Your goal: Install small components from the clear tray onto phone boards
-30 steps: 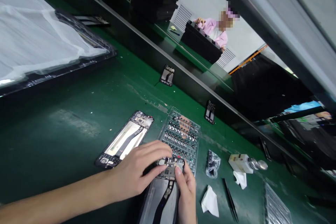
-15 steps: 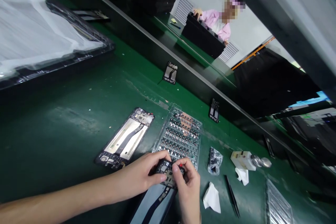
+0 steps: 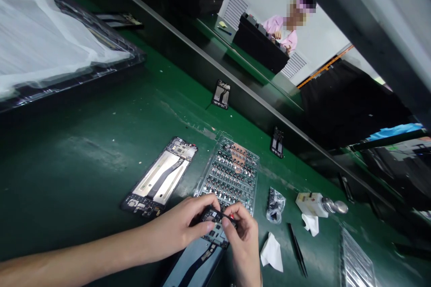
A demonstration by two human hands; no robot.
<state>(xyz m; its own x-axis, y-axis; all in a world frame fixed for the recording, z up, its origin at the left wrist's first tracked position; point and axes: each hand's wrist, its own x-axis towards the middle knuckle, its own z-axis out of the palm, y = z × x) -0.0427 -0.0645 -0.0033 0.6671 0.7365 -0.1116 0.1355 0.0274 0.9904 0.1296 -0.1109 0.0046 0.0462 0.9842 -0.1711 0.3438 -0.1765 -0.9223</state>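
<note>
Low in the head view lies an opened phone body (image 3: 201, 258), tilted, its circuit board end pointing away from me and a dark ribbon cable down its middle. My left hand (image 3: 188, 224) grips the board end from the left, thumb on the board and fingers over the top edge. On the right corner, beside a small red part, my right hand (image 3: 243, 237) pinches the same phone body. The fingers hide its upper edge. Just beyond the hands is a clear plastic tray (image 3: 232, 175) filled with rows of small components. To its left rests a second opened phone body (image 3: 164, 175).
At right are black tweezers (image 3: 297, 250), white tissue (image 3: 272, 253), a small plastic bag (image 3: 275, 206), a white bottle (image 3: 311, 204) and an empty clear tray (image 3: 357, 260). More phone bodies (image 3: 221, 94) lie along the conveyor. A co-worker (image 3: 281, 29) sits beyond it.
The held phone body has tilted slightly under my fingers, while both hands stay nearly in place. The phone bodies farther back have shifted slightly right. The co-worker's hands have moved inward.
</note>
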